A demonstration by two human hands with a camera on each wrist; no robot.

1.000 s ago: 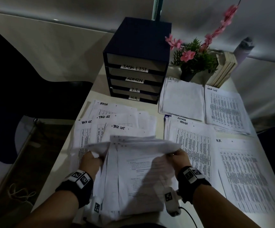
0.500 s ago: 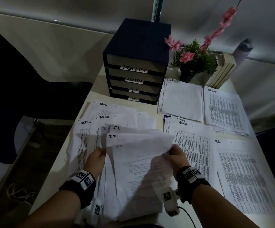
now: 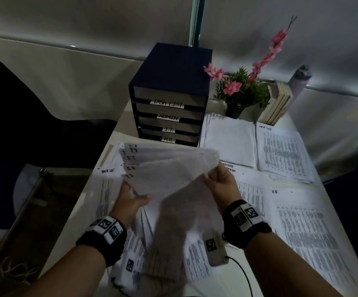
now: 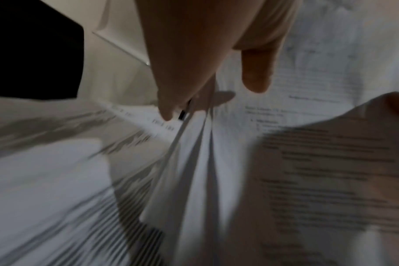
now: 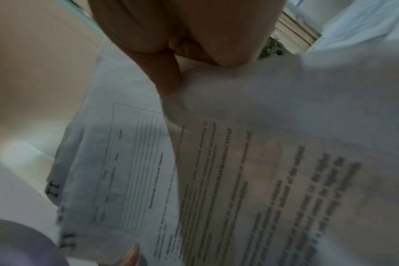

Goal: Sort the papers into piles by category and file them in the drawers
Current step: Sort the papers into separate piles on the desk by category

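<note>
- White paper, a fanned I.T. bundle (image 3: 169, 168), is held up off the desk between both hands; "I.T." marks show staggered down its far-left corners.
- Left hand (image 3: 131, 198): under the bundle's left side, thumb over the near sheet, fingers behind it. Left wrist view shows the thumb (image 4: 255, 72) lying on print, several sheet edges splayed beside it. Holding, but loosely.
- Right hand (image 3: 221, 185): pinches the bundle's right edge, thumb on top; right wrist view confirms fingers (image 5: 166, 72) closed on paper.
- Drawer unit (image 3: 169, 93) stands beyond the hands, all four drawers closed; labels TASK LIST, ADMIN, I.T., H.R.
- Sorted piles lie right of the right hand: I.T. pile (image 3: 229, 138) nearest the drawers, Task List pile (image 3: 285, 151) beside it, Admin pile (image 3: 253, 189) and H.R. pile (image 3: 306, 228) closer in.
- Unsorted sheets (image 3: 105, 189) lie below and left of the left hand.
- Risks, est.:
  - Sheets aren't squared; the fan could slip apart in transit and drop onto the unsorted sheets, undoing the sort.
  - Bundle sags in the middle; creasing likely if carried by the edges only.
  - Flower pot (image 3: 236, 110) stands near the I.T. pile; a wide sweep rightwards could clip it.
  - Filing not begun.
</note>
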